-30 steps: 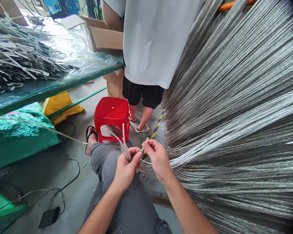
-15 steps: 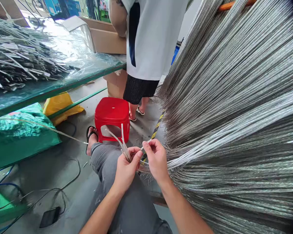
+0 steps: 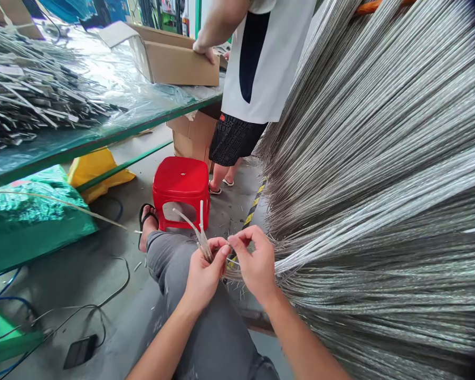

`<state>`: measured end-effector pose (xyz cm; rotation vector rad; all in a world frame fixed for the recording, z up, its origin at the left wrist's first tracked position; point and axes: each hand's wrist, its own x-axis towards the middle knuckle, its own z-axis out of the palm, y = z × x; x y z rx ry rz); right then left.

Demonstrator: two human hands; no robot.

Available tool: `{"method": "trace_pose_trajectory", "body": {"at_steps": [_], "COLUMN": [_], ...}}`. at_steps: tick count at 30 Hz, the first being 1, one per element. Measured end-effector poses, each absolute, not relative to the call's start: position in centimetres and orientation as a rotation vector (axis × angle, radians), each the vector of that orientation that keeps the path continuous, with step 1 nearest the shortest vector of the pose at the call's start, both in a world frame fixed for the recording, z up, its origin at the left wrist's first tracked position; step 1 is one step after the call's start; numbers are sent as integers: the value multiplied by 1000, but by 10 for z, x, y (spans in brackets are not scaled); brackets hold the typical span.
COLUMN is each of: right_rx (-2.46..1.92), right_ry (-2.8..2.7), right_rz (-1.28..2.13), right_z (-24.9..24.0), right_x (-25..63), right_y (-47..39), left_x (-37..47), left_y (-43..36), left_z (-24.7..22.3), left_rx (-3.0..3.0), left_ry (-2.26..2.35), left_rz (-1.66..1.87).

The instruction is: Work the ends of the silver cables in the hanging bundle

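While the left hand (image 3: 203, 274) is closed in a fist around a small bunch of thin white-sleeved wire ends (image 3: 200, 232), the bunch stands above the person's grey-trousered knee (image 3: 170, 253), in front of the red plastic stool (image 3: 181, 184). Its long axis runs nearly upright; the free tips point up and away from the person and fan slightly to the left.

Just beside it, the right hand (image 3: 253, 261) has thumb and forefinger pinched together on a single strand at the near tip of the large hanging mass of silver-grey wires (image 3: 380, 174). Whether the strand is truly gripped cannot be told. These wires run lengthwise from the upper right down toward the hands, fanning out.

On the glass-topped green-framed table (image 3: 103, 140), an open brown cardboard box (image 3: 174, 58) sits at the far right corner; its contents are hidden. Another person's hand (image 3: 206, 51) rests on its rim. A heap of dark metal strips (image 3: 31, 100) covers the left part. Below the table lie a green foil bag (image 3: 31, 216) and a yellow bag (image 3: 95, 169).
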<state>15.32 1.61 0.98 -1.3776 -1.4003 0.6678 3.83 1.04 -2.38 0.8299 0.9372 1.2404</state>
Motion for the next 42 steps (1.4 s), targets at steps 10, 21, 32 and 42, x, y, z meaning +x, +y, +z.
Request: {"method": "trace_pose_trajectory", "body": {"at_steps": [10, 21, 32, 42], "right_rx": [-1285, -1325, -1273, -1338], "right_ry": [-1035, -1268, -1352, -1585], "right_rz": [1542, 1003, 1086, 684], "right_z": [-4, 19, 14, 20], "right_x": [152, 159, 162, 157], "right_y": [33, 34, 34, 26], "left_x": [37, 37, 34, 36], "left_y": [11, 13, 11, 9], "left_z": [-25, -21, -26, -22], "left_rx": [880, 781, 815, 883], "left_ry": [900, 880, 882, 889], "left_rz": [1174, 1168, 1110, 1127]}}
